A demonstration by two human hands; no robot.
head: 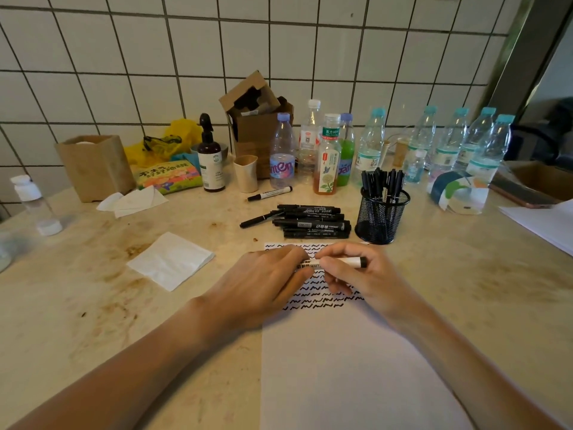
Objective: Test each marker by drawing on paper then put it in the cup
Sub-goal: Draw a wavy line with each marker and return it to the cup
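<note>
Above the white sheet of squiggle-marked paper (pixel 341 352), my left hand (pixel 263 283) and right hand (pixel 356 274) both grasp a white whiteboard marker (pixel 347 262), fingers clenched around it. Pulling straight apart should free the cap cleanly; the black mesh cup (pixel 379 217) waits nearby.

stained counter (pixel 93 305) bears paper (pixel 341 352), napkin (pixel 170 260), marker pile (pixel 311 221), mesh cup (pixel 381 217), bottles (pixel 281 150).
</note>
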